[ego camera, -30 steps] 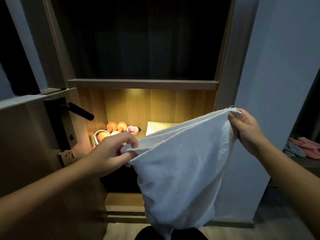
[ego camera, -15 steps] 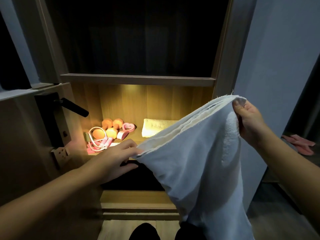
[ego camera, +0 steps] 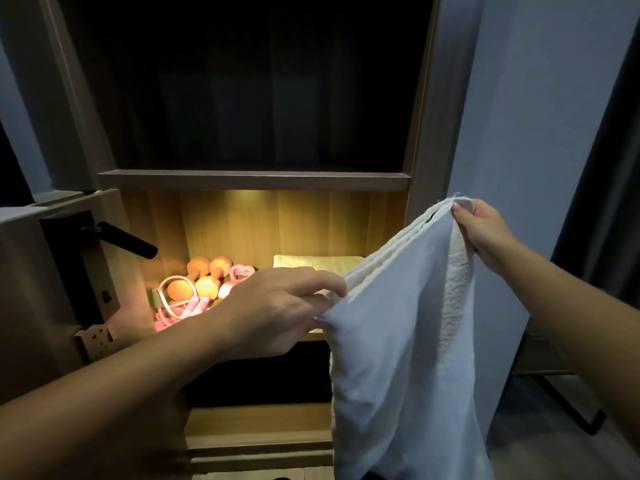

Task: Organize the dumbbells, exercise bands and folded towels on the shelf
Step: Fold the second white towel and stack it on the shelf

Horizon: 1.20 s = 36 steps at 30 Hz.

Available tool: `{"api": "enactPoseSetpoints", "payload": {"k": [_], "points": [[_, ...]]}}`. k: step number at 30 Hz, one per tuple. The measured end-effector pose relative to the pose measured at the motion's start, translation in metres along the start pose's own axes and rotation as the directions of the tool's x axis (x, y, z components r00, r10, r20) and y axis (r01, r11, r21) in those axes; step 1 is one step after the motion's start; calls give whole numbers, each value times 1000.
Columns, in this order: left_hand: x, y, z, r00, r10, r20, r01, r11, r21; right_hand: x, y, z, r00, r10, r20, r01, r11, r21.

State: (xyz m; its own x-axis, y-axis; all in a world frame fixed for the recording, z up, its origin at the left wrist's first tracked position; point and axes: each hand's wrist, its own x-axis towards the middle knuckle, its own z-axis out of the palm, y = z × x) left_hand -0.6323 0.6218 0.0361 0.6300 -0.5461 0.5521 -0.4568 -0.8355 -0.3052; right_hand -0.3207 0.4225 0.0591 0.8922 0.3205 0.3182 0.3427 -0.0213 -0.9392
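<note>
A white towel (ego camera: pixel 398 358) hangs doubled in front of the lit shelf (ego camera: pixel 263 181). My right hand (ego camera: pixel 481 230) pinches its upper right corner, held high. My left hand (ego camera: pixel 277 310) grips the towel's lower left corner, fingers spread along its edge. On the lit shelf lie orange dumbbells (ego camera: pixel 204 275), a pink exercise band with handles (ego camera: pixel 180 306) and a pink heart-shaped piece (ego camera: pixel 239 275) at the left. A folded pale towel (ego camera: pixel 311 263) rests at the back right of that shelf, partly hidden by my left hand and the hanging towel.
An open wooden door with a black lever handle (ego camera: pixel 121 239) stands at the left, close to my left forearm. The compartment above the lit shelf is dark. A grey wall (ego camera: pixel 519 133) rises at the right, with a dark curtain beyond it.
My right hand has kept the towel corner raised. My left hand has slid right along the towel's edge, so the towel hangs narrower. The view has shifted slightly, showing more of the shelf.
</note>
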Motion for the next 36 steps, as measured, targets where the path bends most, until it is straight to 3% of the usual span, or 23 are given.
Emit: {"api": "enactPoseSetpoints", "payload": {"k": [5, 8, 9, 11, 14, 16, 21, 23, 25, 26, 27, 29, 31, 32, 33, 34, 35, 36], "points": [[20, -20, -3, 970, -105, 218, 95, 994, 59, 19, -1, -2, 999, 1, -41, -6, 993, -117], [17, -46, 9, 822, -336, 461, 320, 940, 116, 22, -1, 3, 1000, -11, 9, 12, 992, -123], [13, -55, 15, 767, -362, 530, 367, 925, 101, 24, 0, 6, 999, -16, 28, 20, 993, -113], [2, -72, 26, 733, -375, 568, 442, 897, 22, 27, -2, 11, 999, -26, 39, 30, 995, -93], [-7, -103, 22, 747, -525, 407, 583, 812, -23, 35, -9, 13, 998, -45, 52, 50, 992, -119], [1, -127, 5, 775, -584, 242, 596, 803, 26, 42, -19, 12, 994, -86, 63, 94, 986, -138], [42, -160, -51, 826, -557, -90, 564, 816, 127, 60, -58, 21, 959, -278, -55, 275, 960, -60], [40, -160, -51, 840, -541, 32, 532, 834, 147, 55, -54, 22, 956, -272, 111, 287, 943, -166], [27, -160, -42, 704, -632, 324, 590, 775, 228, 44, -40, 22, 942, -158, 296, 265, 892, -366], [21, -163, -42, 655, -670, 350, 620, 741, 257, 43, -38, 23, 936, -152, 317, 277, 874, -400], [21, -167, -47, 658, -689, 303, 635, 724, 269, 48, -38, 24, 940, -199, 278, 300, 868, -395], [27, -173, -59, 763, -645, 40, 606, 735, 303, 56, -48, 29, 940, -327, 102, 342, 880, -331], [30, -171, -61, 803, -567, -185, 595, 741, 310, 59, -56, 34, 927, -375, 2, 368, 906, -209], [29, -171, -59, 806, -584, -96, 582, 752, 309, 57, -54, 37, 935, -349, 68, 354, 901, -252], [24, -169, -49, 760, -633, 146, 565, 755, 333, 51, -45, 41, 943, -265, 202, 325, 863, -387], [18, -164, -40, 633, -667, 394, 536, 744, 399, 42, -34, 44, 939, -136, 315, 288, 809, -512], [13, -164, -35, 531, -688, 495, 518, 726, 453, 40, -23, 45, 932, -50, 360, 263, 775, -574], [11, -165, -36, 516, -707, 483, 533, 707, 465, 39, -17, 44, 938, -41, 345, 247, 777, -579]]}}
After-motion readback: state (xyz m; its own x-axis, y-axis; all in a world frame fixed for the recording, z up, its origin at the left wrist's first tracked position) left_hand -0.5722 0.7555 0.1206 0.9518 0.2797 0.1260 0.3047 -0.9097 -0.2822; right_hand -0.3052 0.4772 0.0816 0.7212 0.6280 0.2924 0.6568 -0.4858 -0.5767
